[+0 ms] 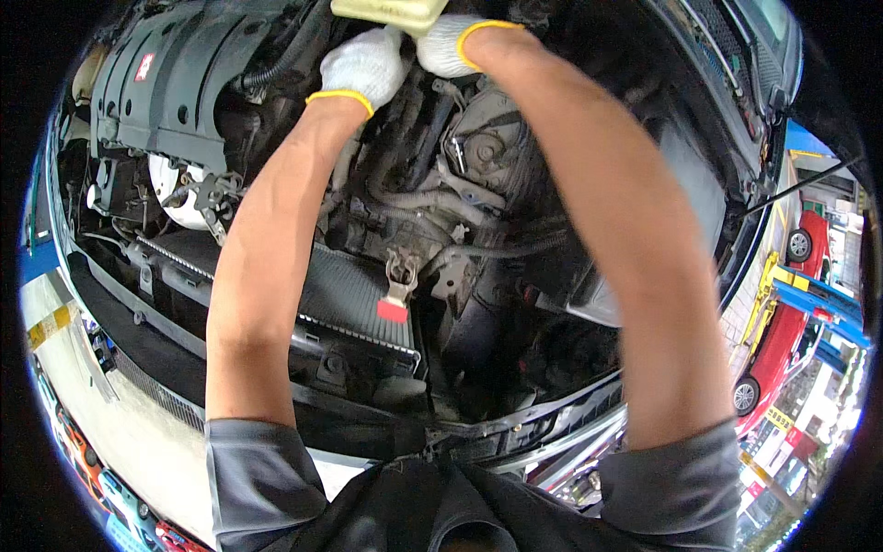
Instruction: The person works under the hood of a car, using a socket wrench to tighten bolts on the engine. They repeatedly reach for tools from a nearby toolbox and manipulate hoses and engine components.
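Deep in the engine bay of a car, both my hands wear white knit gloves with yellow cuffs. My left hand (362, 69) is closed just below a pale yellow plastic reservoir (391, 11) at the top edge of the view. Beside it on the right, my right hand (445, 48) has its fingers curled in close under the same reservoir. What the fingers grip is hidden by the gloves and the reservoir. Below the hands run dark hoses (395, 189) and a dirty metal housing (483, 147).
A grey ribbed engine cover (166, 83) lies to the left. Nearer are the finned radiator (354, 299) and a loose cable clamp with a red tab (392, 311). A thin rod (802, 184) stands at the right. Beyond are red cars (777, 359) and a blue lift (819, 308).
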Action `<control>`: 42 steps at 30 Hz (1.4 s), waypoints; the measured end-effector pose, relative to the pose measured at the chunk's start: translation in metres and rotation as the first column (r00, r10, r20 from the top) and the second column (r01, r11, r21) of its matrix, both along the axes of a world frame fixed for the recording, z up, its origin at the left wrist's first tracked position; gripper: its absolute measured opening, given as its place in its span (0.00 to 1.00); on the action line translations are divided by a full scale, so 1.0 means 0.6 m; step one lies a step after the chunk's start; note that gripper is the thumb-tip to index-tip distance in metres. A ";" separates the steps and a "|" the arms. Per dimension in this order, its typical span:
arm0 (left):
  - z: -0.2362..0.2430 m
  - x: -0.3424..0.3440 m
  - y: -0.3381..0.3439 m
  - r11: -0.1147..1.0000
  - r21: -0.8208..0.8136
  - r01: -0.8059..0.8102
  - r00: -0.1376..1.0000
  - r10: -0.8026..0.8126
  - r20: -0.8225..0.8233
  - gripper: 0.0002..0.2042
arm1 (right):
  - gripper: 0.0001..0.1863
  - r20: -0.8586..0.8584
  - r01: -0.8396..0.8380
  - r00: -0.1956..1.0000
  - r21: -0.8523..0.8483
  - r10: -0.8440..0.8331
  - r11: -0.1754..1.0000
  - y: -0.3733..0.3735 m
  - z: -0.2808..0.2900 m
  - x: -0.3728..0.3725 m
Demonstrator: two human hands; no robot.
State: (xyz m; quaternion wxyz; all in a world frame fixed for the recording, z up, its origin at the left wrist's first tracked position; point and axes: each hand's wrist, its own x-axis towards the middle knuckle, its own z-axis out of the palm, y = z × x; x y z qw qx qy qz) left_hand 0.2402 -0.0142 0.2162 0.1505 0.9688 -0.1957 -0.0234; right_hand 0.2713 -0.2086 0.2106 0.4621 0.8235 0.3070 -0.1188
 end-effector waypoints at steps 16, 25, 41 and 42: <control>-0.009 0.020 0.013 0.963 0.215 0.160 0.987 -0.156 -0.036 0.30 | 0.21 -0.367 0.498 0.866 0.700 -0.341 0.511 -0.162 0.210 -0.203; 0.039 -0.010 0.040 0.925 0.269 0.268 0.962 -0.240 -0.134 0.49 | 0.20 -0.493 0.563 0.826 0.706 -0.274 0.430 -0.152 0.274 -0.228; 0.287 -0.589 0.410 0.994 0.107 -0.008 0.997 0.000 0.075 0.17 | 0.24 -0.601 0.694 0.718 0.656 -0.353 0.296 -0.174 0.217 -0.182; 0.270 -0.599 0.424 0.995 0.102 -0.012 0.994 0.000 0.109 0.17 | 0.24 -0.603 0.703 0.710 0.645 -0.365 0.301 -0.174 0.214 -0.181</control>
